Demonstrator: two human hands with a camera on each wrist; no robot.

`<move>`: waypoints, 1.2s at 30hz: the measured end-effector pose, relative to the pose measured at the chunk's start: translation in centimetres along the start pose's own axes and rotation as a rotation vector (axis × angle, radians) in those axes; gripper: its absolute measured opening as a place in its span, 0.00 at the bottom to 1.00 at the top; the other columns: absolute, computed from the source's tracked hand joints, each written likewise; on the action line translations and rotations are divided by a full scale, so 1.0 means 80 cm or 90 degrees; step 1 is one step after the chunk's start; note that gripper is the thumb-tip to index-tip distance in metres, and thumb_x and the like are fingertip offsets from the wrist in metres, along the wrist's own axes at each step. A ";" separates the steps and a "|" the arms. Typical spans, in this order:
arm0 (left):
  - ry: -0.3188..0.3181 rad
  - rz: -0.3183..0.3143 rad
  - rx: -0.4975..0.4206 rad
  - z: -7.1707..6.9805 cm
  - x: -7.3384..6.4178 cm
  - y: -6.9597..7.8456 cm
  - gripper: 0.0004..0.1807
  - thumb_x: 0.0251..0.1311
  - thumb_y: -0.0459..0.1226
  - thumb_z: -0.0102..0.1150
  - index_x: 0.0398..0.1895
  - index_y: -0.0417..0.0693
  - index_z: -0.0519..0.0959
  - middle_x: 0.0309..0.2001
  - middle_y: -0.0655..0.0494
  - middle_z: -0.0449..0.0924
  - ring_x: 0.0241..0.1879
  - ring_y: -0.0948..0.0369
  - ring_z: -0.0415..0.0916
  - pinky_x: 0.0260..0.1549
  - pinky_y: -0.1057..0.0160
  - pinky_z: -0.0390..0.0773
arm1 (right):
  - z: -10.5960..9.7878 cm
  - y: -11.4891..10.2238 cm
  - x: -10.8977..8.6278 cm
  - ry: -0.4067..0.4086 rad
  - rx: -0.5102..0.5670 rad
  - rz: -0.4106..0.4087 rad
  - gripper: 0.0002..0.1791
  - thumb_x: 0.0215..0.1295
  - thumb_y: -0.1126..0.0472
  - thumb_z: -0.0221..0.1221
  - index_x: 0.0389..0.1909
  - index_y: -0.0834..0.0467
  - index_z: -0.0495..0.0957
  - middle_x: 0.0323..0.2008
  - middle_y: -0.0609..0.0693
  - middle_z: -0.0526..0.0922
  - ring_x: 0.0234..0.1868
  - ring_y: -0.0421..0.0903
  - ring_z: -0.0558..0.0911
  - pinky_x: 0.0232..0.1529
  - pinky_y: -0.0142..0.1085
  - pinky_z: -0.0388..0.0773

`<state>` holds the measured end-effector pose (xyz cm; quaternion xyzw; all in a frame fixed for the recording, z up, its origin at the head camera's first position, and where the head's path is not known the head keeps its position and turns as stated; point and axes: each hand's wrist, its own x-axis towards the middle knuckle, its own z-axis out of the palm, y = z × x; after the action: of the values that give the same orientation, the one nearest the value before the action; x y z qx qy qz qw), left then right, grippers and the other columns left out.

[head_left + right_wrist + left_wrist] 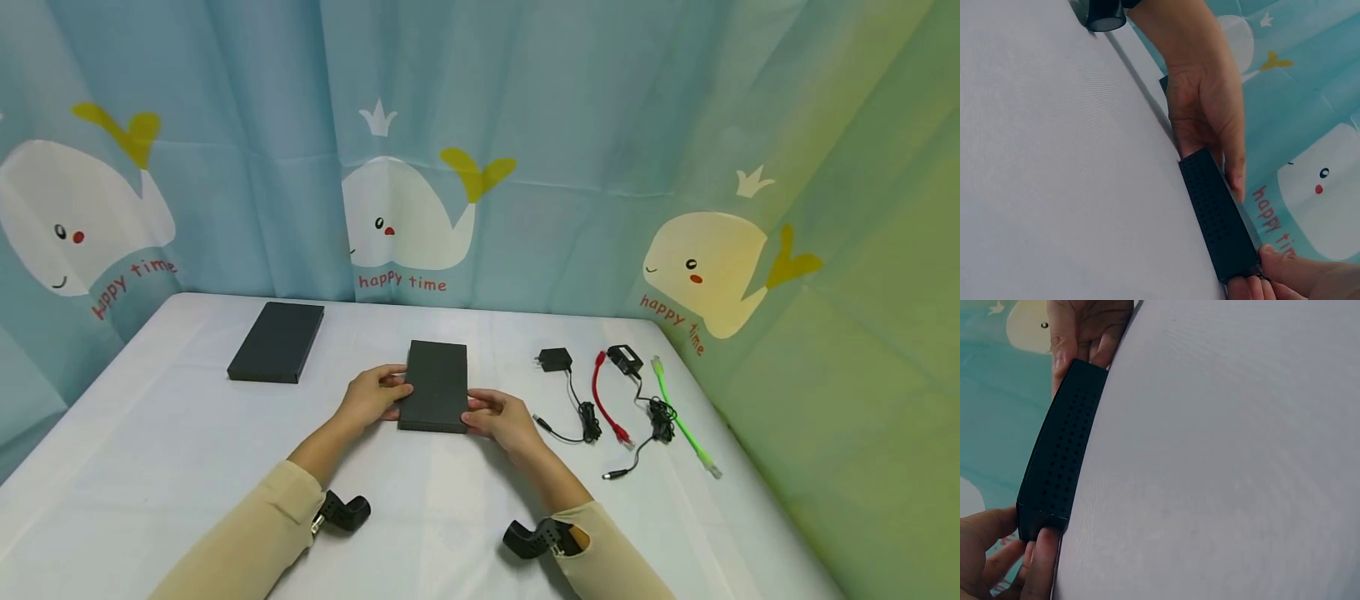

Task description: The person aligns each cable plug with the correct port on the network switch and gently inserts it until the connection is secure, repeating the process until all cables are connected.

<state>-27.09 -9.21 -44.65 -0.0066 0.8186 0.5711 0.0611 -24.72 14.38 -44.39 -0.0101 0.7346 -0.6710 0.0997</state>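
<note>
A flat black box [435, 383] with rows of small vent holes along its near edge sits at the middle of the white table, between my two hands. My left hand [371, 396] grips its left side, thumb on top and fingers along the edge and below. On the opposite side my right hand [498, 421] pinches the near right part in the same manner. Both wrist views show the perforated edge of the box [1063, 444] low over the white cloth, with a hand at each end. Fingertips under it are partly hidden.
A second flat black box [276, 342] lies at the back left. To the right are a black power adapter [555, 360], a red network cable [602, 400], another black adapter [625, 360] and a green network cable [682, 425]. A whale-print curtain [555, 167] hangs behind the table.
</note>
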 end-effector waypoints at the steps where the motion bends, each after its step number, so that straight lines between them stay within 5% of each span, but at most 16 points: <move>1: 0.001 0.001 -0.001 0.001 0.000 0.000 0.27 0.66 0.36 0.61 0.68 0.45 0.71 0.57 0.43 0.77 0.48 0.52 0.81 0.29 0.66 0.86 | -0.001 0.000 0.000 -0.001 0.001 0.000 0.26 0.59 0.75 0.64 0.60 0.71 0.74 0.44 0.58 0.80 0.36 0.40 0.84 0.41 0.34 0.86; 18: -0.001 0.006 -0.010 0.006 -0.002 0.001 0.27 0.66 0.36 0.62 0.67 0.45 0.72 0.56 0.43 0.77 0.47 0.52 0.81 0.30 0.65 0.86 | -0.008 -0.004 -0.001 0.000 0.007 0.018 0.26 0.59 0.76 0.64 0.59 0.71 0.74 0.43 0.56 0.81 0.35 0.40 0.84 0.39 0.32 0.86; 26: 0.013 -0.004 -0.021 -0.002 -0.012 -0.001 0.26 0.65 0.35 0.62 0.67 0.45 0.72 0.56 0.42 0.78 0.45 0.54 0.82 0.33 0.64 0.86 | -0.002 -0.019 0.035 0.022 0.024 0.054 0.23 0.64 0.72 0.62 0.60 0.70 0.74 0.40 0.56 0.83 0.29 0.42 0.84 0.35 0.38 0.87; 36: 0.019 0.020 0.023 0.013 -0.029 -0.003 0.29 0.62 0.35 0.65 0.67 0.44 0.72 0.55 0.44 0.79 0.46 0.54 0.83 0.34 0.65 0.85 | -0.001 -0.035 0.076 0.090 -0.030 0.085 0.23 0.62 0.66 0.66 0.59 0.66 0.77 0.40 0.54 0.83 0.28 0.39 0.81 0.28 0.31 0.85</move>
<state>-24.69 -8.49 -44.98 -0.0015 0.8296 0.5570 0.0399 -31.04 13.24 -42.45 0.0840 0.7544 -0.6446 0.0919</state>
